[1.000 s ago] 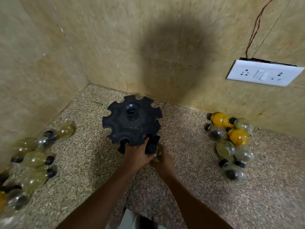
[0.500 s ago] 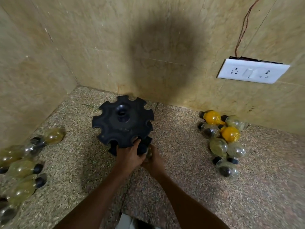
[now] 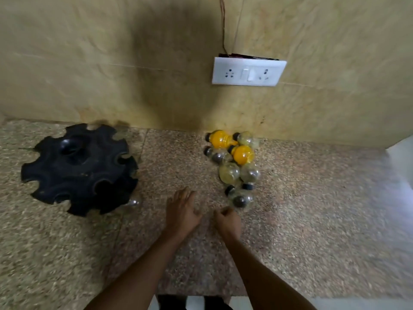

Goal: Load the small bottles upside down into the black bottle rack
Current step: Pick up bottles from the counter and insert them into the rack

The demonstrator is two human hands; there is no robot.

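The round black bottle rack (image 3: 78, 168) with notched rim stands on the speckled counter at the left. One clear bottle (image 3: 133, 202) hangs in a notch at its near right edge. A cluster of small bulb-shaped bottles (image 3: 234, 168), two bright yellow, the others clear or pale, lies by the wall to the right. My left hand (image 3: 181, 211) hovers with fingers apart between rack and cluster, holding nothing. My right hand (image 3: 228, 221) is loosely curled just below the nearest clear bottle (image 3: 241, 199), with nothing seen in it.
A tiled wall runs along the back, with a white switch and socket plate (image 3: 248, 71) and a wire above it. The granite counter (image 3: 312, 220) stretches right to a pale edge. The image is slightly blurred.
Both hands have left the rack's near edge and moved right toward the bottle cluster. The view has swung right, so the bottles at the far left are out of frame.
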